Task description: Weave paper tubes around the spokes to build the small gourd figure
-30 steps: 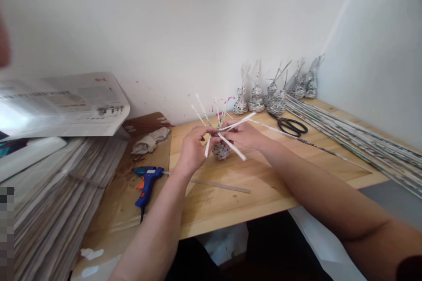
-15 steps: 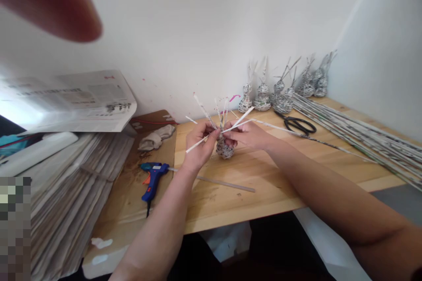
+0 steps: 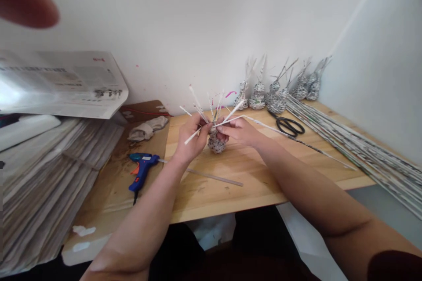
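A small woven newspaper gourd (image 3: 216,145) stands upright between my hands, its round base at the wooden tabletop and several paper stakes fanning up from its neck. My left hand (image 3: 195,137) closes on the left of the neck, thumb and fingers pinching the stakes. From the other side my right hand (image 3: 235,131) grips the neck and a long rolled paper strip (image 3: 262,124), which trails right across the table. White stake ends cross between the two hands. The fingers partly hide the neck.
A blue glue gun (image 3: 144,169) with a long glue stick lies left on cardboard, near crumpled gloves (image 3: 148,128). Stacked newspapers (image 3: 66,153) fill the left. Black scissors (image 3: 290,126), paper rods (image 3: 356,147) and several finished woven gourds (image 3: 258,96) are right. A blurred fingertip (image 3: 29,0) shows top left.
The whole view has shifted, so the table and things on it appear farther left. Both hands stay at the gourd's neck, with the fingers slightly changed. The blurred fingertip has drawn back toward the corner.
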`<state>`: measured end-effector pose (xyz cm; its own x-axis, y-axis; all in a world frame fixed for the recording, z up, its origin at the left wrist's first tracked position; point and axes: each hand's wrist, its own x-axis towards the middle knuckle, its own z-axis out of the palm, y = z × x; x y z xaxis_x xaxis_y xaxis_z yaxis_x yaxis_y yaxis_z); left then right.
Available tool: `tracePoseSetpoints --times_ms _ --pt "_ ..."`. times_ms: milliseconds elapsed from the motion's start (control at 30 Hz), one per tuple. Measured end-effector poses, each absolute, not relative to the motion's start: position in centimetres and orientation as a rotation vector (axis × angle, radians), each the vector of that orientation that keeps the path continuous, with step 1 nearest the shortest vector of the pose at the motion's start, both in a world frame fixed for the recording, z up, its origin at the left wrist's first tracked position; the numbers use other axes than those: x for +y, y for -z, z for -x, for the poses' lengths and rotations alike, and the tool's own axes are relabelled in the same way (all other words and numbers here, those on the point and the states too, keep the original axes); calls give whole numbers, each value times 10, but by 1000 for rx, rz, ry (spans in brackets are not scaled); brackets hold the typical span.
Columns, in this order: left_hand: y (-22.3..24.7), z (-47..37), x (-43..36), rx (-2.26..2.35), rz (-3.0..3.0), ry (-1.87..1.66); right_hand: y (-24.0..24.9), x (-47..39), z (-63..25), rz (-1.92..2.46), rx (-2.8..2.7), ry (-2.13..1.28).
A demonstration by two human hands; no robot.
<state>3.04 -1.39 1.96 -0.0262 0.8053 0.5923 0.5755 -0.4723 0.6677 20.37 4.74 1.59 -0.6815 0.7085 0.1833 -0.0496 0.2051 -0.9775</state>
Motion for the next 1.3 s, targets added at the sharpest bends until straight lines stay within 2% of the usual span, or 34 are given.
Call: tracePoseSetpoints --times_ms 567,800,1033,1300 --pt "-23 -23 -12 1352 -2052 -1434 -20 44 -201 687 -1804 -1518" --pt "-26 -23 -14 1408 -2321 -1415 -17 46 -198 635 -1809 -1490" --pt "-22 -23 -10 1523 -2368 -1443 -14 43 -198 557 -1751 -1535" --pt "-20 -23 -10 1565 -2320 -1507 -18 38 -196 664 -1752 -1484"
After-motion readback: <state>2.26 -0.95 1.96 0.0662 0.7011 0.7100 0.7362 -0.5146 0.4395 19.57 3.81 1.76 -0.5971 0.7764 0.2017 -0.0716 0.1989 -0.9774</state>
